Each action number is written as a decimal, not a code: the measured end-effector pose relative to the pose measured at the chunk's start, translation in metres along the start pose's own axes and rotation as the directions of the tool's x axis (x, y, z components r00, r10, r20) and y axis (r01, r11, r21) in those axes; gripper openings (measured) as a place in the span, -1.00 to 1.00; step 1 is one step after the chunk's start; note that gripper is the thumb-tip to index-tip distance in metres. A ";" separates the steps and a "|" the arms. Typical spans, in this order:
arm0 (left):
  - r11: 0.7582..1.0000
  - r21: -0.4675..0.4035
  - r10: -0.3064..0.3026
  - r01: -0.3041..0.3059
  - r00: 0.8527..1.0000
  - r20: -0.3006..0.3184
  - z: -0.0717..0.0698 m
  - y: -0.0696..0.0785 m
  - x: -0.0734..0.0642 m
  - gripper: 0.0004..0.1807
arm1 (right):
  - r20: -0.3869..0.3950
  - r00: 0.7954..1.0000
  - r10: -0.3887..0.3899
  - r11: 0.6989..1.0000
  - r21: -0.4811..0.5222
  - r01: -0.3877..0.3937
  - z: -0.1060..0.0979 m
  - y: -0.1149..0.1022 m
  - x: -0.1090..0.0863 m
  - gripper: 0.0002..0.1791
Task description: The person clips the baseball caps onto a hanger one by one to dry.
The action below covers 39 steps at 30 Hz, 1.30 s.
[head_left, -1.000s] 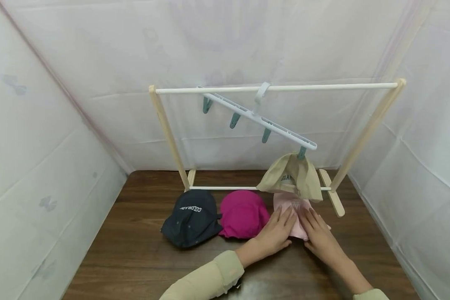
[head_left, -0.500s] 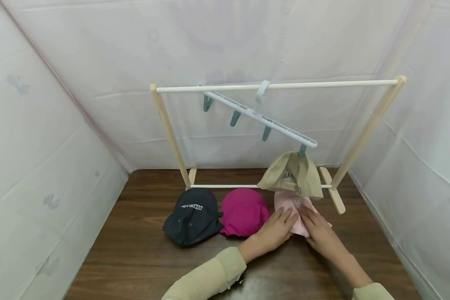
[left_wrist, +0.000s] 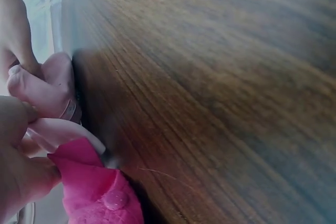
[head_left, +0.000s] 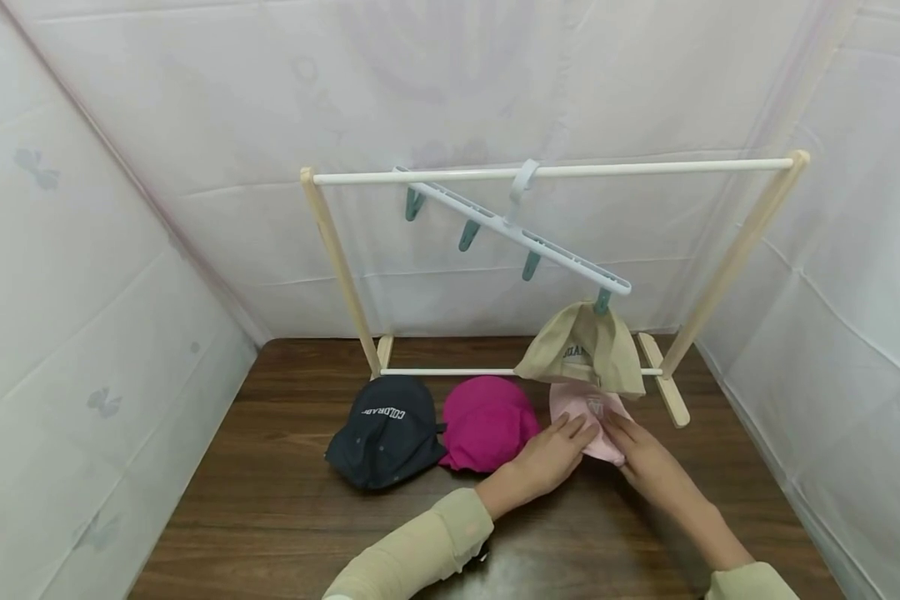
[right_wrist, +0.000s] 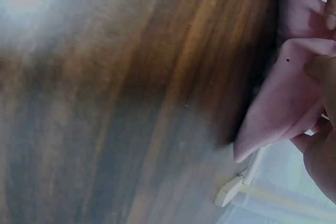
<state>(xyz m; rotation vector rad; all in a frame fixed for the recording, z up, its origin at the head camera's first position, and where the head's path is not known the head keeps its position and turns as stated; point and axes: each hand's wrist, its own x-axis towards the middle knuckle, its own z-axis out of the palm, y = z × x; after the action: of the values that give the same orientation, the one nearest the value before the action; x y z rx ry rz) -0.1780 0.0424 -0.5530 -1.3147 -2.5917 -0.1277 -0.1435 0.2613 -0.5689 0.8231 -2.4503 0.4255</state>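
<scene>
Pink cap held between two hands

Nearest, pale sleeves [head_left: 429,543] are seen on both arms, above the brown wooden table [head_left: 247,483]. The pink cap [head_left: 593,409] is set on the table, toward the right. Its left side is held in the grip of the left hand [head_left: 549,458], narrowed on the cloth; its right side is pinched by the right hand [head_left: 651,468], the thumb pressed on the cloth and fingers tucked behind.

To the left of the pink cap, a magenta cap [head_left: 489,423] is placed close by, and just beside that, a dark cap [head_left: 386,432] marked with white letters.

Farther back, a beige cap [head_left: 613,357] is hung by a green clip [head_left: 602,302] from a white hanger [head_left: 507,228], partly overlapping the pink cap in the head view. The hanger is hooked on the rack's white top bar [head_left: 660,169]. Behind everything, pale cloth [head_left: 450,92] is hung.
</scene>
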 end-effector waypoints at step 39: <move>0.981 -0.183 -0.088 0.058 0.983 -0.161 -0.032 -0.003 0.020 -0.60 | -0.048 0.985 0.165 0.986 0.045 -0.163 -0.044 -0.012 0.035 -0.68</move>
<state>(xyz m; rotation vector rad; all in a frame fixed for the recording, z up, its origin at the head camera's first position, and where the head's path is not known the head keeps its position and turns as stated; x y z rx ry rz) -0.1868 0.0505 -0.5167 -1.2061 -2.5323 -0.4718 -0.1432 0.2552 -0.5114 0.6208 -2.4775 0.5512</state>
